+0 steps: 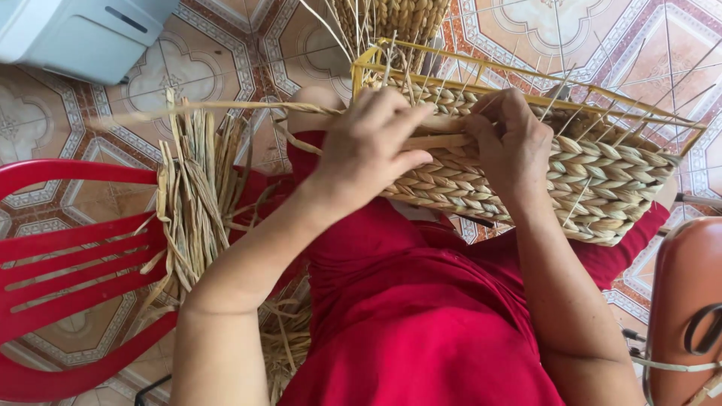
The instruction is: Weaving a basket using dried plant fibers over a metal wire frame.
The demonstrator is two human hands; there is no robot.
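A half-woven straw basket (602, 173) on a yellow wire frame (451, 56) lies across my lap, over my red clothing. My left hand (368, 146) grips a dried straw strand (226, 109) that runs off to the left, pressing it against the basket's woven side. My right hand (508, 143) is closed on the weave just beside it, fingers tucked into the braided rows. Thin upright wires stick out of the frame's top edge.
A bundle of loose dried straw (192, 195) rests on a red plastic chair (68, 256) at my left. A white plastic box (83, 34) stands at the top left on the patterned tile floor. A brown rounded object (684, 301) sits at the right edge.
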